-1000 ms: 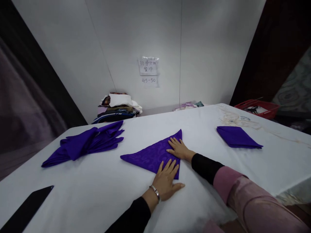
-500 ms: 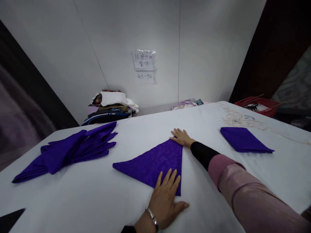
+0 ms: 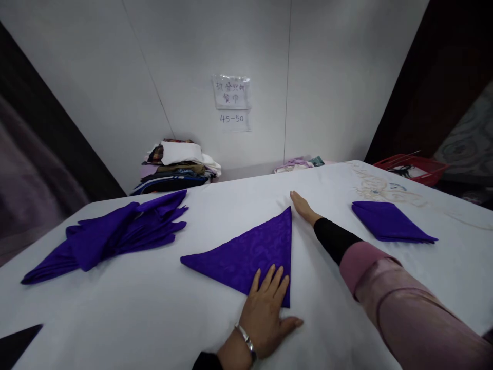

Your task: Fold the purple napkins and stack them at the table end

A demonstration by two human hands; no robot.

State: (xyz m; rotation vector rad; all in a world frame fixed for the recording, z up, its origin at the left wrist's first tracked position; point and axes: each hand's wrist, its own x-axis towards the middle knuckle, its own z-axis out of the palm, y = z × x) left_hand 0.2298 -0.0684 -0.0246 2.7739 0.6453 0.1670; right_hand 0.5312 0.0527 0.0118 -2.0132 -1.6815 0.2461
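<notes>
A purple patterned napkin [image 3: 246, 246], folded into a triangle, lies in front of me on the white cloth. My left hand [image 3: 265, 308], with a silver bracelet at the wrist, rests palm down on its near right part, fingers spread. Just beyond the triangle's far right corner, my right hand [image 3: 303, 206] is turned on edge with its fingers stretched out, holding nothing. It is apart from the napkin. To the right lies another purple napkin [image 3: 393, 222], folded into a flat four-sided shape. On the left is a loose heap of purple napkins [image 3: 111, 231].
A white cloth [image 3: 127, 313] covers the table. Behind its far edge sit a pile of folded clothes [image 3: 181, 164] and some lilac fabric [image 3: 295, 164]. A red basket [image 3: 427, 172] is at the far right. A handwritten paper sign [image 3: 231, 100] hangs on the wall.
My right hand has lifted off the napkin's far corner, moved right and turned on edge. My left hand stays flat on the napkin. The view has shifted slightly.
</notes>
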